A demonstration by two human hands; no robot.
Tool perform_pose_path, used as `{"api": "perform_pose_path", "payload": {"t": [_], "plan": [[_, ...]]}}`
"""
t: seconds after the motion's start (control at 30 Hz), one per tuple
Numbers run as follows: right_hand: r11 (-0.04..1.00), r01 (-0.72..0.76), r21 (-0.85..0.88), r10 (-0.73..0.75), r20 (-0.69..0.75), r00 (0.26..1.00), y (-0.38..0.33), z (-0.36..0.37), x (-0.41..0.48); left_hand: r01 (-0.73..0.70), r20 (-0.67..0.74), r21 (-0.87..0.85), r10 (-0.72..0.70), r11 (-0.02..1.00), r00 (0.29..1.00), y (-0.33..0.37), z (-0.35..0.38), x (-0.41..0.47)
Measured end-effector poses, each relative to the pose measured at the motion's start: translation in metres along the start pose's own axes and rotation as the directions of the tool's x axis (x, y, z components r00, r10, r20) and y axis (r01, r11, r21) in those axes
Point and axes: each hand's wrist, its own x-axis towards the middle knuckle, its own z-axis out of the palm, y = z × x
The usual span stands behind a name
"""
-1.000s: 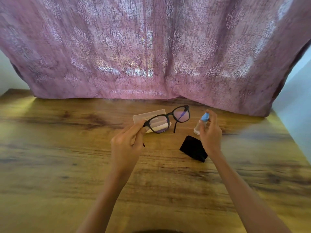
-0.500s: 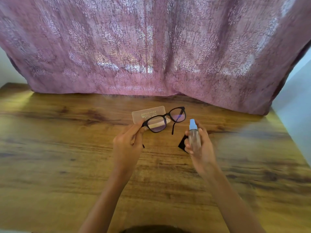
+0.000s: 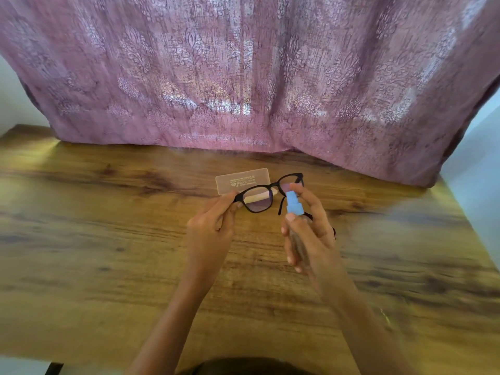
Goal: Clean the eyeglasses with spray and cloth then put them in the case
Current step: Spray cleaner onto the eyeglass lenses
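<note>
Black-framed eyeglasses (image 3: 258, 198) hang above the wooden table (image 3: 108, 253), pinched at their left corner by my left hand (image 3: 209, 228). My right hand (image 3: 308, 234) grips a small clear spray bottle with a blue top (image 3: 293, 204), held upright just in front of the right lens, index finger over the nozzle. A pale, translucent glasses case (image 3: 243, 180) lies flat on the table behind the glasses. Only a sliver of the black cloth (image 3: 334, 231) shows behind my right hand; the rest is hidden.
A pink patterned curtain (image 3: 243, 77) hangs along the far edge of the table. The table's right edge (image 3: 465, 212) runs near a pale wall.
My right hand lifted the spray bottle and brought it left and forward to the right lens, covering the black cloth. The left hand kept the glasses nearly still.
</note>
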Motion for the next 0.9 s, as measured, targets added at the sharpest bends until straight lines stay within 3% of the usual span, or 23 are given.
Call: {"api": "perform_pose_path", "payload": {"t": [0.07,0.13,0.2,0.27,0.6,0.9], "plan": [[0.915,0.159,-0.371,-0.186,-0.038,0.982,-0.005,0.007,0.0,-0.003,0.004,-0.002,0.003,1.0,1.0,0.001,0.0,0.0],[0.704,0.264,-0.659,-0.366,-0.018,0.93,-0.007,0.012,0.001,-0.008,0.006,0.001,0.008,1.0,1.0,0.001,0.0,0.0],[0.543,0.273,-0.794,-0.44,0.008,0.898,-0.011,0.015,0.002,-0.01,0.006,0.0,0.01,1.0,1.0,0.002,0.0,0.0],[0.47,0.256,-0.844,-0.449,0.021,0.893,-0.012,0.018,0.003,-0.013,0.009,-0.008,0.013,1.0,1.0,0.002,0.0,-0.001],[0.409,0.249,-0.878,-0.402,0.072,0.913,-0.015,0.03,0.003,0.008,0.032,-0.024,-0.008,1.0,0.999,0.006,0.0,-0.002],[0.463,0.24,-0.853,-0.438,0.015,0.899,-0.015,0.032,0.002,-0.012,0.024,-0.035,0.013,0.999,1.0,0.006,0.0,-0.001]]}}
